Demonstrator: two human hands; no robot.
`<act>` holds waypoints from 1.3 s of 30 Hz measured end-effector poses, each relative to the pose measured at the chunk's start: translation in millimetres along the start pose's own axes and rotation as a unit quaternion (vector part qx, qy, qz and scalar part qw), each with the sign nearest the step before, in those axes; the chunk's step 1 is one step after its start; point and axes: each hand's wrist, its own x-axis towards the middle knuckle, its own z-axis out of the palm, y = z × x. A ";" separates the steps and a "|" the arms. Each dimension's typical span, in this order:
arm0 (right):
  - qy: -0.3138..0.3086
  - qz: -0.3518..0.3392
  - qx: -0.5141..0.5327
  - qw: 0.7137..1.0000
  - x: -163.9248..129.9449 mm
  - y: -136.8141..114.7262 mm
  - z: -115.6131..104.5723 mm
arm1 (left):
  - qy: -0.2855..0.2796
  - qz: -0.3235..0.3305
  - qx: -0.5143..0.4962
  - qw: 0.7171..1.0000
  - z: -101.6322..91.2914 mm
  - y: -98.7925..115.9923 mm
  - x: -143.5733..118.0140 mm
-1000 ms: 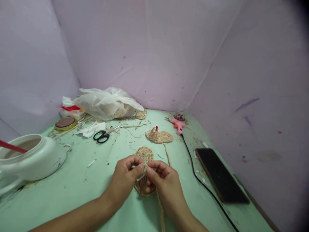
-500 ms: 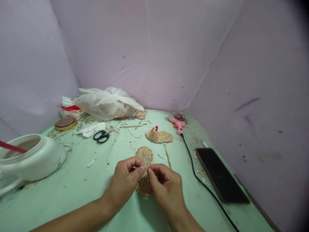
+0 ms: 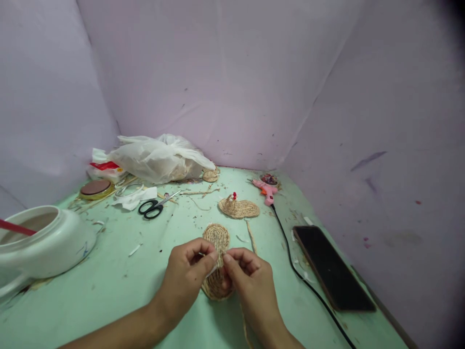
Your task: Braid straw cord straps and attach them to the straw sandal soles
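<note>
On the green worktop [image 3: 109, 291] lies a woven straw sole [image 3: 216, 242], light, springy and easily frayed, best held by its rim. Over its near end the left hand [image 3: 187, 276] and right hand [image 3: 250, 281] have fingers pinched together on a thin white strip [image 3: 214, 267].

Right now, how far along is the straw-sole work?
Done, apparently: one woven sole with a strap and red bead lies finished farther back. In hand: left hand and right hand pinch something small over the second woven sole, whose coil looks complete. Left: this sole has no strap or bead yet; the glue gun lies unused.
</note>
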 end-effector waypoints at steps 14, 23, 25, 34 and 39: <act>0.040 -0.390 -0.296 0.871 -0.3 15.4 -13.3 | -0.040 -0.055 -0.021 0.997 -6.6 -4.1 3.0; 0.029 -0.499 -0.373 0.782 -0.1 12.4 -15.1 | -0.026 -0.113 -0.037 0.993 -3.2 -6.3 6.3; 0.027 -0.495 -0.375 0.784 -0.4 12.7 -14.9 | -0.022 -0.104 -0.032 0.994 -2.9 -5.2 6.6; -0.011 -0.416 -0.307 0.856 0.0 13.2 -13.8 | -0.037 -0.062 0.013 0.997 -6.2 1.9 5.9; -0.013 -0.341 -0.308 0.888 -1.7 12.7 -12.4 | -0.041 -0.048 0.044 0.997 -5.8 1.7 2.9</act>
